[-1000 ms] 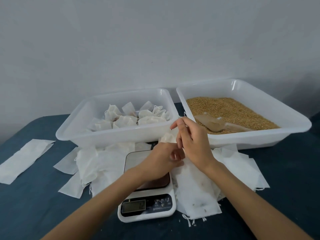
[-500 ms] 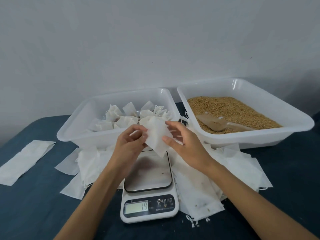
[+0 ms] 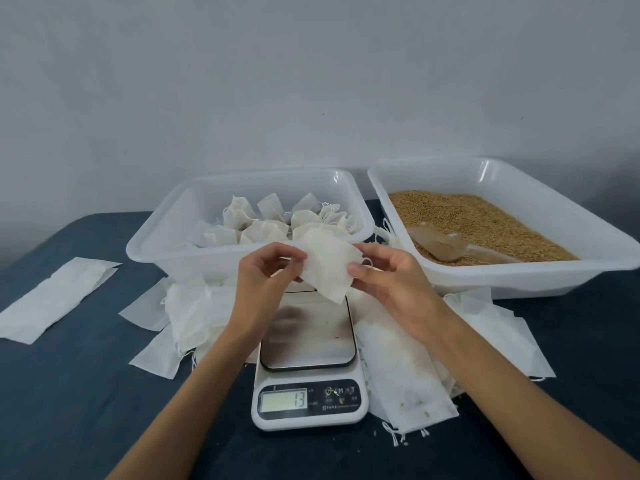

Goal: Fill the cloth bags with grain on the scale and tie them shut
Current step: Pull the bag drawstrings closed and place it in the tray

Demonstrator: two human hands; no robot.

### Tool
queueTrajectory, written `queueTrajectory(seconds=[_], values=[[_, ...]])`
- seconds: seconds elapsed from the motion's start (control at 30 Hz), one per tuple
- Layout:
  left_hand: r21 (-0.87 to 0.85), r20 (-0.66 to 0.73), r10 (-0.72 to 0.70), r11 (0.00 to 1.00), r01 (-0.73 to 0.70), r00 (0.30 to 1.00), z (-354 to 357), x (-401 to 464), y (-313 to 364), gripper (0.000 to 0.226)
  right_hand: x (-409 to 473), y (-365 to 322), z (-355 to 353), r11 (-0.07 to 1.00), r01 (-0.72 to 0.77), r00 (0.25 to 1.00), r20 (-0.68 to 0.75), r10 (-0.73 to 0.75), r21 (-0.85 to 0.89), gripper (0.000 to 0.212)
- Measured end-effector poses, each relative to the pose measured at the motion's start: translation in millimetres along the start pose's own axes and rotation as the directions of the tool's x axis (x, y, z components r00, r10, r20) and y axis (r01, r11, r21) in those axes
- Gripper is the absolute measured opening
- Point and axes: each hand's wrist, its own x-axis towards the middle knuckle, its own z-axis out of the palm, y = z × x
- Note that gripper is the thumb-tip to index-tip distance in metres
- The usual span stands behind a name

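While both hands hang above the scale (image 3: 308, 362), they share one cloth bag (image 3: 327, 263): the left hand (image 3: 268, 271) pinches its left edge between thumb and curled fingers, and the right hand (image 3: 388, 271) pinches its right edge, where a loop of drawstring shows. The bag is off the platform, its long axis slanting from upper left to lower right, its lower corner hanging toward the platform's far edge. Neither hand is clearly nearer; the bag lies between them.

Beyond the hands, the left tub (image 3: 166, 251) holds tied bags (image 3: 263, 223) toward the tabletop's back edge. The right tub (image 3: 519, 275) holds the grain (image 3: 485, 220) with a scoop (image 3: 446, 245) lying in it, on the right hand's side, so that hand looks better placed to scoop. Flat empty bags (image 3: 408, 372) lie around the scale on the dark tabletop (image 3: 69, 393).

Whether the held bag's mouth is open, or whether it holds any grain, cannot be made out. The display (image 3: 284, 400) seems to read 13, though the platform looks bare.
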Motion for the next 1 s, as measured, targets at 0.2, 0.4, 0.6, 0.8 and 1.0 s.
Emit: queueTrajectory(seconds=[0.2,0.4,0.6,0.8,1.0], values=[[0.387,0.066,0.489,0.791,-0.474,0.870,16,-18,10,0.014,-4,3,6,0.967,0.113,0.986,-0.093,-0.138,-0.228,0.022],[0.351,0.282,0.410,0.797,-0.491,0.867,27,-29,8,0.026,-8,9,11,0.986,0.053,0.997,-0.046,-0.061,-0.160,0.028],[0.221,0.172,0.242,0.935,-0.276,0.955,20,-25,8,0.010,-7,4,13,0.999,0.047,0.998,0.039,-0.047,-0.016,0.043],[0.127,0.151,0.110,0.983,-0.130,0.982,18,-23,5,0.015,-10,5,17,0.922,0.187,0.982,0.034,-0.187,-0.338,0.042],[-0.049,0.168,0.030,0.999,-0.022,0.985,21,-21,3,0.006,-14,10,22,0.800,0.295,0.947,0.050,-0.316,-0.522,0.017]])
